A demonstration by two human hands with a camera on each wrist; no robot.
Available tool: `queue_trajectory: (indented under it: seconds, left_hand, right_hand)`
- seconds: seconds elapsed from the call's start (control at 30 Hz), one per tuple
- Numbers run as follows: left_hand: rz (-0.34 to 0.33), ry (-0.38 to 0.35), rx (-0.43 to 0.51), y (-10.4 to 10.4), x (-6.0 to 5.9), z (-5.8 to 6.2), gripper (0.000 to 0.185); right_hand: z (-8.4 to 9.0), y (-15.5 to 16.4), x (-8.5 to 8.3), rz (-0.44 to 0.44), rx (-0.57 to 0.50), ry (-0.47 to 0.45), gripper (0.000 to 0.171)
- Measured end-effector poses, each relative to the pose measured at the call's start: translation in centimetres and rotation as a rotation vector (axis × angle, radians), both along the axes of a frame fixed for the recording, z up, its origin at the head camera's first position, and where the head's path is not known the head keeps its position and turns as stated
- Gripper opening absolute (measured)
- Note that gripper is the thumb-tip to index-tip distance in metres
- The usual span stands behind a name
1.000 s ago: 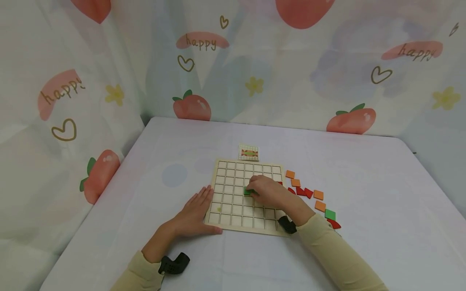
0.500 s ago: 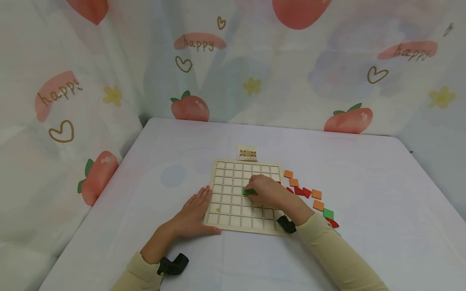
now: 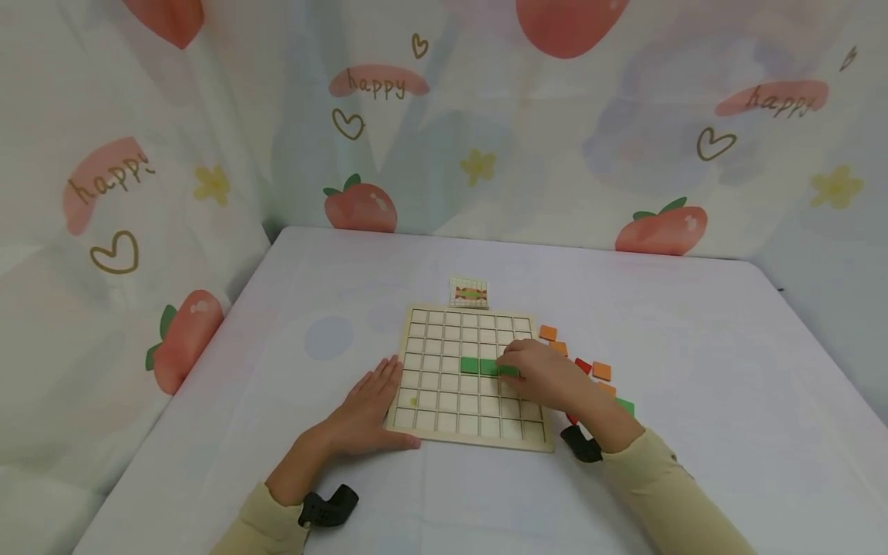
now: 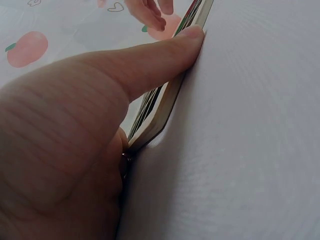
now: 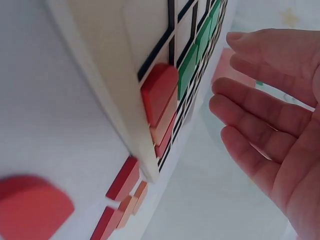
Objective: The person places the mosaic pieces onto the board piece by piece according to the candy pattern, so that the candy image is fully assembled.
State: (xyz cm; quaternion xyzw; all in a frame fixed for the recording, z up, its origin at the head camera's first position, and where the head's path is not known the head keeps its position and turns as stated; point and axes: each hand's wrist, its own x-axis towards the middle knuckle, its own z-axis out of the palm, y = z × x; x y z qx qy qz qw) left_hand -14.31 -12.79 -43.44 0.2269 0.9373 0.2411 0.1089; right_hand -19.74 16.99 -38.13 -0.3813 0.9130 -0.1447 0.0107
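My left hand (image 3: 365,405) lies along the left edge of a wooden grid board (image 3: 450,422), its fingers straight. In the left wrist view the thumb (image 4: 165,62) reaches along the board's near edge, by the corner. Over the right half of the board is my right hand (image 3: 544,374), fingers loosely bent. In the right wrist view those fingers are apart with nothing between them. A row of green square tiles (image 3: 469,365) sits in the middle cells, partly covered by the right hand. Red (image 5: 160,92) and orange (image 5: 165,122) pieces fill cells near the right edge.
A small pattern card (image 3: 469,291) lies behind the board. Loose orange tiles (image 3: 601,371), red pieces (image 3: 583,365) and a green tile (image 3: 627,406) are scattered to the board's right, some behind the right arm. A printed cloth (image 3: 541,193) hangs behind the table.
My right hand has left the leftmost green tile and shifted right, its forearm too. More of the green row now shows. The left hand stays put on the board's edge.
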Motion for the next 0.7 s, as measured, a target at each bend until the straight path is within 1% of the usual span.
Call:
queue_trajectory:
  seconds: [0.07, 0.17, 0.3, 0.53, 0.7]
  left_hand:
    - [-0.006, 0.002, 0.004, 0.0, 0.0, 0.0, 0.113]
    - [-0.009, 0.005, 0.001, 0.1, 0.0, -0.1, 0.114]
    - [-0.008, 0.006, -0.005, 0.1, 0.0, -0.1, 0.114]
    - [-0.002, 0.004, -0.019, 0.1, 0.0, -0.1, 0.114]
    - [-0.001, 0.004, -0.022, 0.0, 0.0, 0.0, 0.114]
  right_hand:
    - [0.1, 0.6, 0.2, 0.004, -0.010, 0.008, 0.016]
    - [0.2, 1.5, 0.5, -0.010, 0.004, -0.002, 0.009]
    - [0.4, 2.5, 0.9, -0.062, 0.043, -0.021, 0.004]
    - [0.5, 3.8, 1.4, -0.110, 0.028, -0.028, 0.014]
    - [0.7, 4.5, 1.6, -0.163, 0.060, -0.063, 0.021]
